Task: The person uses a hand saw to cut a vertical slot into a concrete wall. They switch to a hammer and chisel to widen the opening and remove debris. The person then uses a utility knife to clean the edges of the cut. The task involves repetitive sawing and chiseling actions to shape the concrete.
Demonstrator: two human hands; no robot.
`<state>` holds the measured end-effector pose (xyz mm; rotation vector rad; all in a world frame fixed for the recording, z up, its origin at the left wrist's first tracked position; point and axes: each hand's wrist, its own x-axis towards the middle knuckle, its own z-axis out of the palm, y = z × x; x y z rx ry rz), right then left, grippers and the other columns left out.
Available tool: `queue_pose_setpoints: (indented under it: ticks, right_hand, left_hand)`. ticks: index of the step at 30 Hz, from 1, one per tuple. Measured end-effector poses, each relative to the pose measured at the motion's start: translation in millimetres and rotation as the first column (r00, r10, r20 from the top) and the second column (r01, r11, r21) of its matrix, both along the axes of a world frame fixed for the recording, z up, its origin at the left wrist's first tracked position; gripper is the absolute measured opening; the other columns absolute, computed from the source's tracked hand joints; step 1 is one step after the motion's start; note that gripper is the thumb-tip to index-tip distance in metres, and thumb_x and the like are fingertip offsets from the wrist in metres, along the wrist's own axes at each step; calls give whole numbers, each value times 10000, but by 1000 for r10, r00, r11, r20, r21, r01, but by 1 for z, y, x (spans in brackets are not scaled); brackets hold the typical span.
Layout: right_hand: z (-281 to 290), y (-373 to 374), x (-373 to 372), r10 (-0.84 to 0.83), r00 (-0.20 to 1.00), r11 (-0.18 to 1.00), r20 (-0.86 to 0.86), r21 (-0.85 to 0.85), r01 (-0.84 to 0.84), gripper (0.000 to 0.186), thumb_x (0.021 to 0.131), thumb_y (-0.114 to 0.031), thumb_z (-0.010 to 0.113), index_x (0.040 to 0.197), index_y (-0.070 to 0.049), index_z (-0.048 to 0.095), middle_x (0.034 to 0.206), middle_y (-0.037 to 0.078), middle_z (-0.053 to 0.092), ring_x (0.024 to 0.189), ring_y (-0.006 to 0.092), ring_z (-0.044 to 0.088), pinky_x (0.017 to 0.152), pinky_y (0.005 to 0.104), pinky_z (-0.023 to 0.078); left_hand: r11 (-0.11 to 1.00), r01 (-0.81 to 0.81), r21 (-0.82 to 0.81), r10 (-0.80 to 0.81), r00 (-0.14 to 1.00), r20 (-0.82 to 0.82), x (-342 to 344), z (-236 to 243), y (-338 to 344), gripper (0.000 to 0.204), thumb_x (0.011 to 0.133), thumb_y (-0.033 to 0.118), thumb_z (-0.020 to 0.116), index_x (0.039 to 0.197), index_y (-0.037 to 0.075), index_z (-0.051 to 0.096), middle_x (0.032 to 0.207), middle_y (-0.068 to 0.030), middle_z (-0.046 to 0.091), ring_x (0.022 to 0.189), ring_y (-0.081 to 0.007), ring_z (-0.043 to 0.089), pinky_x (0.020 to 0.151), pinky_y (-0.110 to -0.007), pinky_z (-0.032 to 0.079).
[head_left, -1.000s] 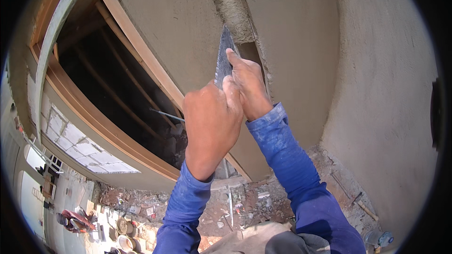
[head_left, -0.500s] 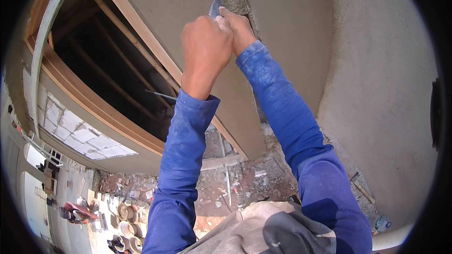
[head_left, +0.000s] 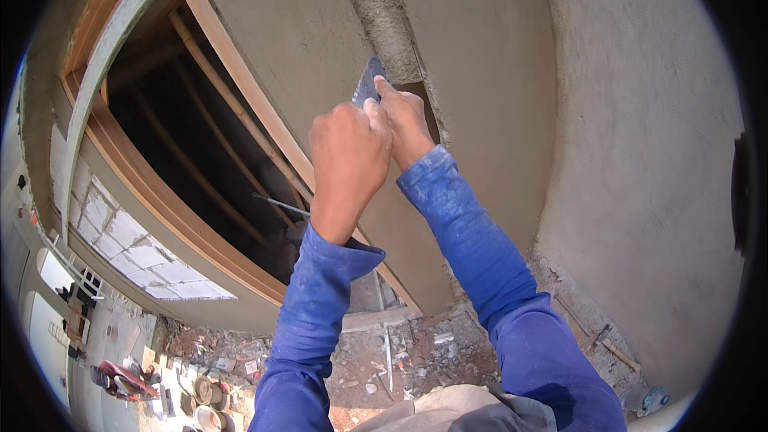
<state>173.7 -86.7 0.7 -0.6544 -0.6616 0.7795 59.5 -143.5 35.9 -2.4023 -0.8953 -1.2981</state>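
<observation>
Down it comes again: half a second ago both hands were higher up the wall with the blade almost out of sight at the top of the strip, and now they have dropped back, close to where they were 1 second ago, so this reads as a repeated up-and-down stroke along the same band. The trowel (head_left: 369, 82) shows its grey blade pointing upward, its tip against the rough mortar strip (head_left: 382, 16) that runs up the smooth plastered wall (head_left: 488, 72). The left hand (head_left: 349, 158) is fisted in front, knuckles toward the camera, seemingly closed on the handle, though the handle itself is hidden. The right hand (head_left: 406, 122) sits just behind and touching it, fingers wrapped and thumb pressed up along the blade's back. Both blue-sleeved forearms rise steeply from the lower edge, elbows bent, converging at the tool. To the left the wooden door frame (head_left: 240, 72) borders a dark opening; rubble litters the ground (head_left: 376, 352) below.
</observation>
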Motion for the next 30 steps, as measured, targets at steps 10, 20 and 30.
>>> queue_pose_setpoints:
  ticks: [10,20,30]
  right_hand:
    - [-46,-11,0,19,998,989,-56,-143,-27,372,1004,-385,584,926,-24,619,792,39,580,671,124,541,612,311,433]
    - [-78,-5,-12,24,997,999,-67,-45,-27,523,1026,-337,538,1318,96,575,1255,148,647,1154,190,582,994,288,432]
    - [-153,-19,-6,52,991,989,-122,-131,-68,328,994,-444,610,914,-128,573,582,-47,408,436,77,370,400,268,311]
  left_hand:
    - [982,14,-190,-10,1000,24,6,-36,-25,431,935,209,544,648,-103,619,590,-312,530,561,-482,574,565,-520,444]
    - [974,84,-212,-59,991,122,-3,-76,-25,372,936,178,566,678,-85,618,589,-297,541,559,-477,572,547,-515,434]
    - [916,23,-400,-25,1000,2,-7,-123,-55,279,925,167,585,829,-80,673,586,-277,573,580,-466,606,562,-503,475]
